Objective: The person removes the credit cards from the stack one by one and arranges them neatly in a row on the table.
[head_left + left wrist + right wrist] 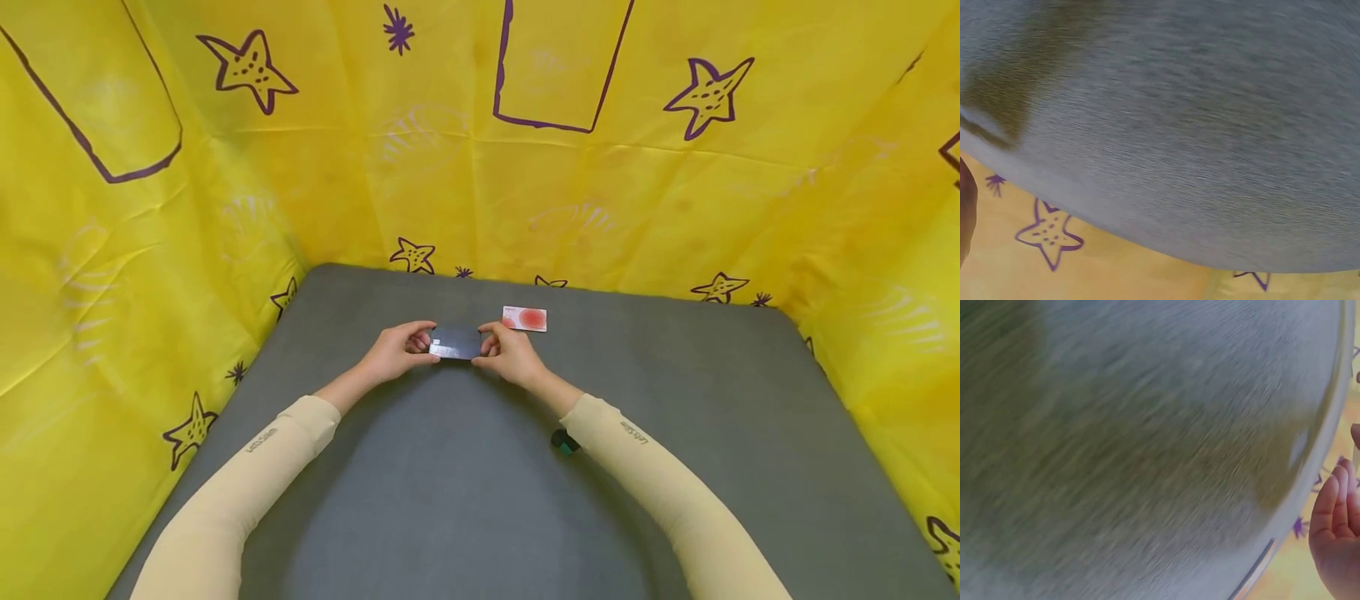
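With both hands I hold a dark, glossy, flat rectangular card [456, 342] near the centre of the frame, its long sides running left to right. A small pale square and a light sheen show toward its left end. My left hand [395, 348] pinches the left end and my right hand [514, 354] pinches the right: on each, the thumb is at the lower edge and the index finger at the upper, parted only by the card's width, with the other fingers curled in. The left-wrist view catches just a sliver of me at its left edge, so I cannot tell my grip from there; in the right-wrist view, fingers show at the right edge.

Just beyond my right hand, a white rectangular card with red round patches [534, 320] lies on the grey, smooth-topped table [450, 500]. Cream sleeves with dark lettering [652, 475] cover my forearms in the lower left and lower right. Yellow fabric with purple-outlined starfish [465, 192] fills the upper frame.
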The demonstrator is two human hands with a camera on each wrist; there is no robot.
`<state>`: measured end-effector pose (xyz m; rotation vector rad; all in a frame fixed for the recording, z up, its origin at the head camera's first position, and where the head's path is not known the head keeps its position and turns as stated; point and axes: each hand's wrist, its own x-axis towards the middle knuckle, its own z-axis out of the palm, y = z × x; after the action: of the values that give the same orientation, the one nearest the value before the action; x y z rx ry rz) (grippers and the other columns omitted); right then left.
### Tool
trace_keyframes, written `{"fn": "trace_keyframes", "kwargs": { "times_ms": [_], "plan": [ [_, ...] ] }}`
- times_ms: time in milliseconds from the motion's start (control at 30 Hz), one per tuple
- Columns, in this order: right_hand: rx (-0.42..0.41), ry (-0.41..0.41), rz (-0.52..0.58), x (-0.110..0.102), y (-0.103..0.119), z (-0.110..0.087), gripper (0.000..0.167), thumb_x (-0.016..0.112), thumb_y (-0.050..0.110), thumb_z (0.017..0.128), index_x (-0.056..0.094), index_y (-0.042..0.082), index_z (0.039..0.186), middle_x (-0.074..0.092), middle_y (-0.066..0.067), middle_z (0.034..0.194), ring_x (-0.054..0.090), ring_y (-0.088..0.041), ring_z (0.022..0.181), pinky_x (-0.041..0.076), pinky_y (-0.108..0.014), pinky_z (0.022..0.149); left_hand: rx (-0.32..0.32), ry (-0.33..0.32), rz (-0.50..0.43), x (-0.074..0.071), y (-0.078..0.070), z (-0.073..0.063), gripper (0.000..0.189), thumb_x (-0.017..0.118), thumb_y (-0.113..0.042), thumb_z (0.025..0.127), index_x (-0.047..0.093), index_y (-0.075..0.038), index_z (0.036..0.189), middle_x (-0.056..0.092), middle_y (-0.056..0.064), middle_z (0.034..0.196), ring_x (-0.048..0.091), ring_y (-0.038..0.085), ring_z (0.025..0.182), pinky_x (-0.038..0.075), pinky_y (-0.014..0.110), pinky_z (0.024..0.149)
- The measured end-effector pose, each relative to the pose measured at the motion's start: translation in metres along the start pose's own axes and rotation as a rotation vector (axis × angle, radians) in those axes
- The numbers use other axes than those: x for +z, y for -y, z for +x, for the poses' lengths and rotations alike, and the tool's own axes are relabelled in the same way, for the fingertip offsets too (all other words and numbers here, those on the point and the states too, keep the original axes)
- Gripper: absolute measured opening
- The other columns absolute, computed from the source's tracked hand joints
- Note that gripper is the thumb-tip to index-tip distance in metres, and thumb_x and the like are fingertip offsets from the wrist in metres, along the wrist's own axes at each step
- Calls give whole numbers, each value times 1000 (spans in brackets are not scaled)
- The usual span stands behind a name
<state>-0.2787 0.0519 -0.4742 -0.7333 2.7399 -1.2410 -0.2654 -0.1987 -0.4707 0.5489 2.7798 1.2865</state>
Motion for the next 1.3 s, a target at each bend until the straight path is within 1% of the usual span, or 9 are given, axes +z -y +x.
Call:
{"fn": "trace_keyframes", "kwargs": {
  "times_ms": [167,333,500,600,733,867,1067,1200,1300],
  "plan": [
    [30,12,-21,11,7,5,54,83,15,78,59,1,124,67,0,83,57,-9,68,47,-22,66,-29,32,-6,-9,8,-4,60,81,-12,80,56,2,132,63,9,96,62,21,88,53,36,82],
    [48,28,-22,21,13,11,53,82,16,78,59,0,124,68,0,83,58,-8,68,48,-23,68,-60,58,-2,-17,18,-7,60,81,-12,80,55,2,132,63,9,96,61,21,88,52,34,82],
    [72,45,-13,33,18,16,53,82,16,79,60,1,124,70,1,83,60,-8,70,49,-24,70,-59,73,-2,-26,28,-12,59,81,-11,80,56,4,131,63,9,96,61,20,87,52,33,81],
    [83,61,-12,39,22,19,53,81,16,79,60,1,125,70,1,84,61,-8,72,49,-25,73,-64,83,2,-31,36,-13,59,81,-11,80,56,4,131,63,8,95,60,18,85,52,29,78],
    [99,79,-19,47,26,21,54,80,16,80,59,1,127,70,2,86,62,-9,75,50,-28,79,-75,103,7,-36,43,-15,59,82,-12,79,57,4,131,63,8,94,59,18,84,52,26,77],
    [106,92,-35,53,28,24,55,79,16,80,58,0,128,70,1,87,63,-11,77,50,-30,83,-73,114,24,-41,47,-17,59,82,-13,79,58,4,129,63,10,95,59,19,86,52,28,77],
    [100,95,-48,57,34,28,55,79,15,80,58,-2,127,72,-1,87,65,-15,80,50,-31,85,-72,128,68,-46,54,-16,56,83,-16,79,60,2,128,62,7,94,56,19,85,49,29,76],
    [85,105,-88,59,37,31,54,79,17,81,59,-2,127,71,-1,85,64,-15,79,49,-28,81,-65,129,98,-50,59,-16,56,83,-17,79,61,2,126,61,6,92,55,19,84,47,26,74],
    [98,121,-122,61,37,33,53,78,21,82,59,2,128,68,2,82,61,-12,73,48,-25,71,-71,131,110,-52,62,-16,56,83,-18,79,61,2,126,60,6,91,54,19,83,45,27,74]
  ]
}}
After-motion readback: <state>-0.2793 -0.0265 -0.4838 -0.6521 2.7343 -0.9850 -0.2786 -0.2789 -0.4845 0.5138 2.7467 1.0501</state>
